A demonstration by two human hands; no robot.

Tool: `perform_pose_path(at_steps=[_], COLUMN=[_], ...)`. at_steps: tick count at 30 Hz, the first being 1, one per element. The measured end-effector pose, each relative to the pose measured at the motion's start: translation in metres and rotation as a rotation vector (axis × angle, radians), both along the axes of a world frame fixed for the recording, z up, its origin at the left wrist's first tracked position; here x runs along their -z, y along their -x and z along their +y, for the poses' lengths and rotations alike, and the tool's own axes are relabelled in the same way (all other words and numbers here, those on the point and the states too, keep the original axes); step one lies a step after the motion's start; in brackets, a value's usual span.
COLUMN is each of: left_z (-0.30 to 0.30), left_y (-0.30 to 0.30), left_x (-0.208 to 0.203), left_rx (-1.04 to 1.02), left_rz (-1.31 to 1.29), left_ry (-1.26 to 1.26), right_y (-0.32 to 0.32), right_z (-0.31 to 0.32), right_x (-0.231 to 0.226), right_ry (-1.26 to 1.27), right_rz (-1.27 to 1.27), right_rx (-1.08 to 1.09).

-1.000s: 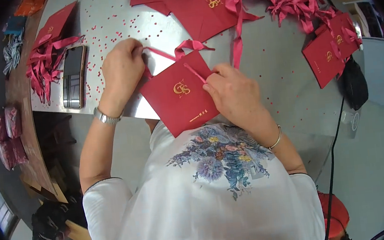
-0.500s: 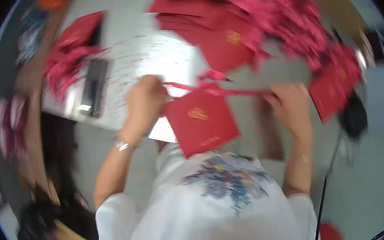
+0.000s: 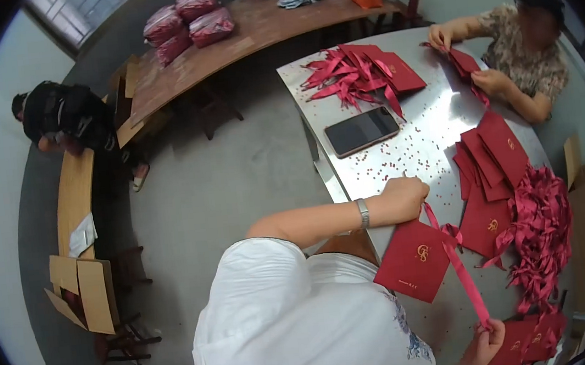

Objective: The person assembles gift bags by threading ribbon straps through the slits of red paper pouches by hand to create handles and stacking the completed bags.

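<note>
My right hand (image 3: 488, 344) is clamped on a ribbon (image 3: 468, 285), drawn straight from the card (image 3: 414, 264); my left hand (image 3: 404, 199) pinches ribbon by the card's upper corner. The card is between my hands, at the table (image 3: 299, 85) edge. Beyond it are more cards (image 3: 491, 161) and a ribbon heap (image 3: 541, 231); past my left hand, red dots and a phone (image 3: 362, 132). Across the table, a co-worker's hands (image 3: 493, 82) hold another card (image 3: 464, 61).

Lower lettering (image 3: 407, 285) on the held red bag (image 3: 402, 258) is unreadably small.
</note>
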State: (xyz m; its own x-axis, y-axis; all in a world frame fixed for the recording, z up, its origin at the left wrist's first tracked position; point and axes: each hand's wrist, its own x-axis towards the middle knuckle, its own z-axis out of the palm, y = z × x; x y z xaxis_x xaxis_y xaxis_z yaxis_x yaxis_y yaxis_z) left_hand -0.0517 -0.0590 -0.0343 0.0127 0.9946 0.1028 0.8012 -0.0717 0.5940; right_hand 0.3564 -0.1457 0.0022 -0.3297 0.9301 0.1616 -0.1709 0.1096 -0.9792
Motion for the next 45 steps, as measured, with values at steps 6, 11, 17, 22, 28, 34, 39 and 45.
perform_pose_path(at_steps=[6, 11, 17, 22, 28, 34, 39, 45], left_z=[0.005, -0.003, -0.040, -0.053, -0.047, -0.035, -0.037, -0.040], left_y=[-0.006, -0.005, 0.002, 0.000, 0.002, 0.001, -0.003, -0.007], left_x=[0.018, -0.004, -0.009, 0.003, -0.012, -0.030, -0.030, -0.031], left_rx=[-0.038, -0.041, 0.135, 0.180, 0.155, 0.246, 0.299, 0.354], left_rz=[-0.001, -0.054, -0.045, -0.155, -0.578, -0.445, -0.459, -0.378], left_ry=[-0.096, 0.000, 0.079, 0.001, 0.270, 0.512, 0.415, 0.312], right_y=[0.037, 0.057, 0.097, 0.137, 0.186, 0.210, 0.215, 0.217], right_z=[-0.010, 0.020, 0.042, 0.006, -0.008, 0.003, 0.010, 0.014], right_x=[-0.026, -0.021, -0.022, -0.035, -0.008, 0.007, 0.015, 0.017], right_ry=[0.155, 0.053, -0.660, -0.227, 0.063, -0.297, -0.359, -0.296], right_rz=[0.107, -0.085, -0.401, -0.345, -0.544, -0.774, -0.895, -0.884], right_rx=[0.098, 0.150, 0.209, 0.300, 0.139, 0.214, 0.227, 0.247])
